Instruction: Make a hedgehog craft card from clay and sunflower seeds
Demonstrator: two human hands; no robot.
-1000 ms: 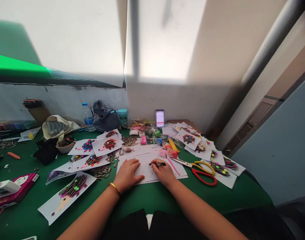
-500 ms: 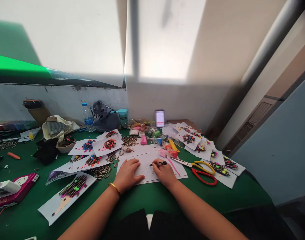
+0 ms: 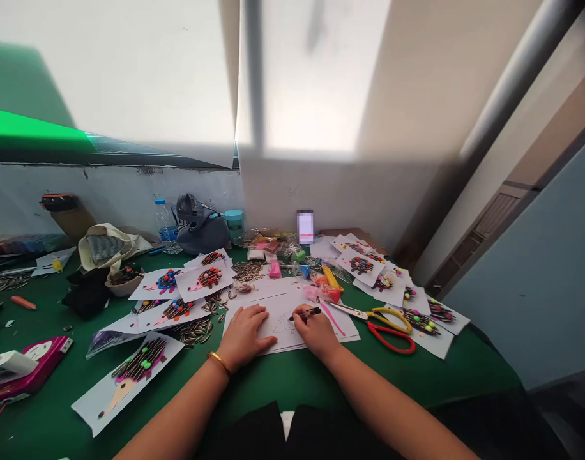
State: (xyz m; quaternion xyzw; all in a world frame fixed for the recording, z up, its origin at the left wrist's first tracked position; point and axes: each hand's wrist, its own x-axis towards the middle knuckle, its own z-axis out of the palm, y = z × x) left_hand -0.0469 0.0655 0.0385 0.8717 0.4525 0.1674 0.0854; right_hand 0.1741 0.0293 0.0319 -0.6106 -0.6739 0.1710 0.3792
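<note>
A black pen (image 3: pixel 310 314) is gripped in my right hand (image 3: pixel 316 332), its tip down on a white sheet of paper (image 3: pixel 264 295). Faint dark lines of a drawing (image 3: pixel 283 323) show on the sheet just left of the tip. My left hand (image 3: pixel 246 332) lies flat on the sheet's left part, fingers spread, a gold bangle (image 3: pixel 219 363) round the wrist. A strip of pink clay (image 3: pixel 333 319) lies on the paper to the right of my right hand. Scissors (image 3: pixel 388 324) with yellow and red handles rest beside the paper, blades pointing toward it.
Hedgehog cards (image 3: pixel 209 279) with seed spines lie at left, more cards (image 3: pixel 362 266) at right. Loose sunflower seeds (image 3: pixel 195 332) sit near my left hand. Bagged clay (image 3: pixel 329 292), a phone (image 3: pixel 304 227), a water bottle (image 3: pixel 167 227) and a grey bag (image 3: pixel 204 231) stand farther back.
The pen tip has shifted very slightly along the drawing. My left hand stays in place on the paper. The view has turned a little to the right.
</note>
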